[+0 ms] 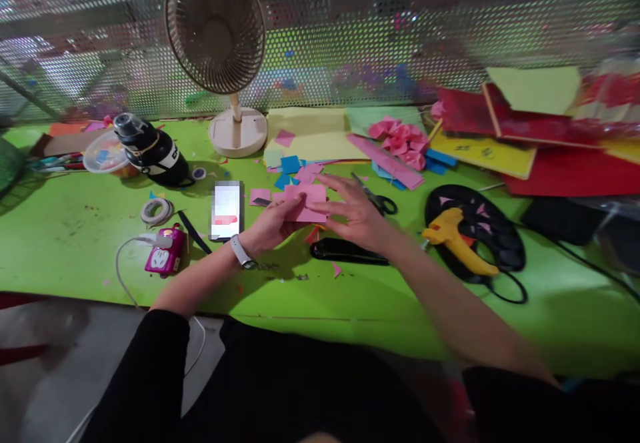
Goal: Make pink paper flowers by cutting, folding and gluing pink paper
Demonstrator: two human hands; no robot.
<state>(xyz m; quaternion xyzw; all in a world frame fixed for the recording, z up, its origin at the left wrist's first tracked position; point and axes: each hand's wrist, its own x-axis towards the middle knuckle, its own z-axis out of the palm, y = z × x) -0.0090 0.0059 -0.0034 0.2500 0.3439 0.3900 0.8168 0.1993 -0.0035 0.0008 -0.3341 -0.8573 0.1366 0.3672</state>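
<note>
My left hand (pixel 274 224), with a watch on its wrist, pinches a pink sheet of paper (pixel 311 204), the thumb lying on top. At the sheet's right side is my right hand (pixel 356 215), its fingers stretched and spread; whether a fingertip touches the edge I cannot tell. Behind the hands lie several blue paper squares (pixel 289 165) and more pink pieces. Beyond my right hand rest scissors (pixel 384 204), partly covered by it. A black stapler-like tool (pixel 345 251) lies below that hand.
A phone (pixel 226 209), tape roll (pixel 157 211), purple power adapter (pixel 164 251) and black bottle (pixel 153 153) are at left. A fan (pixel 237 129) stands behind. To the right are a yellow glue gun (pixel 457 243) on a black pad, pink paper flowers (pixel 399 141) and stacked coloured sheets (pixel 550 163).
</note>
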